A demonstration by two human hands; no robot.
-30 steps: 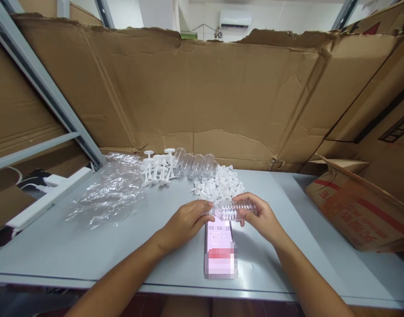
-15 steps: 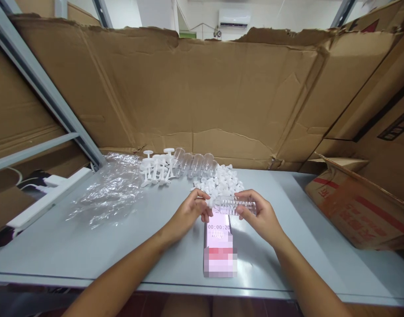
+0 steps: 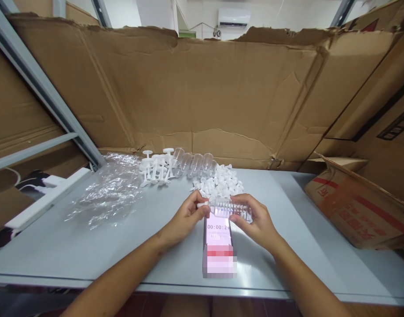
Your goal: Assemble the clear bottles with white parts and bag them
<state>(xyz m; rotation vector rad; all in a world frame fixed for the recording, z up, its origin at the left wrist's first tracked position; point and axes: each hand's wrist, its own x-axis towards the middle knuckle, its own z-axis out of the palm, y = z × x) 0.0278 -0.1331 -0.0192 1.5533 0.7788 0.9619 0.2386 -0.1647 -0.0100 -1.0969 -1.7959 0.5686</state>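
Observation:
A clear ribbed plastic tube (image 3: 225, 208) lies level in the air above the phone. My right hand (image 3: 256, 219) is closed around its right end, thumb below and fingers above. At the tube's left end, my left hand (image 3: 190, 215) pinches a small white tip (image 3: 202, 204) between thumb and fingers. The tip meets the tube there; how firmly it is seated I cannot tell. Just behind both hands is a heap of small white tips (image 3: 223, 180). Under the tube, a phone (image 3: 218, 237) lies face up, showing a running timer.
Several clear tubes (image 3: 197, 163) lie behind the heap, beside white plungers (image 3: 157, 167). Crumpled clear plastic film (image 3: 112, 189) spreads at the left, near a white power strip (image 3: 50, 198). An open cardboard box (image 3: 357, 202) stands right; a cardboard wall (image 3: 202, 92) closes the back.
The tube and right hand have shifted slightly left and down. My left fingers have changed their grip on the white tip, with the thumb now straighter beneath it. The phone timer has advanced.

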